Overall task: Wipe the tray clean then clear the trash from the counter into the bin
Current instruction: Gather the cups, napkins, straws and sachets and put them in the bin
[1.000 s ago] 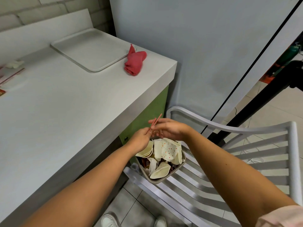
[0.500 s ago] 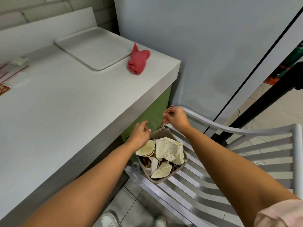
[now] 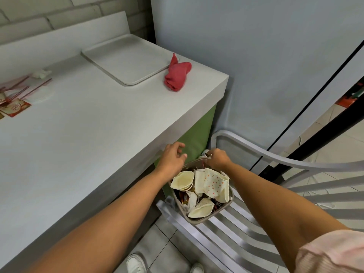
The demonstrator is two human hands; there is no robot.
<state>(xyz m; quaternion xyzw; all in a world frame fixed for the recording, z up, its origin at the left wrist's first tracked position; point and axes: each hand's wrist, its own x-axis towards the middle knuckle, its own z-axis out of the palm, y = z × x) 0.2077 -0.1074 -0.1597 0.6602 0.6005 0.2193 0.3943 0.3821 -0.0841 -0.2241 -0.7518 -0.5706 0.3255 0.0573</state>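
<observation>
The left hand [image 3: 173, 157] hovers loosely curled, holding nothing, just beside the bin [image 3: 199, 221]. The right hand [image 3: 218, 159] is curled at the bin's far rim, pinching a thin red stick [image 3: 202, 164] that is mostly hidden. The bin, stuffed with paper cups [image 3: 208, 183], sits on a slatted chair [image 3: 256, 153]; on the counter [image 3: 88, 131] the tray [image 3: 126, 62] lies at the far corner with a red cloth [image 3: 177, 76] just beside it, and the remaining trash [image 3: 15, 107] is cut off at the left edge.

we see grey tray [image 3: 126, 60] flat at counter [image 3: 98, 131] far corner | red cloth [image 3: 177, 75] bunched beside | bin [image 3: 206, 220] packed with paper cups [image 3: 182, 180] | straws [image 3: 202, 164] at its rim
</observation>
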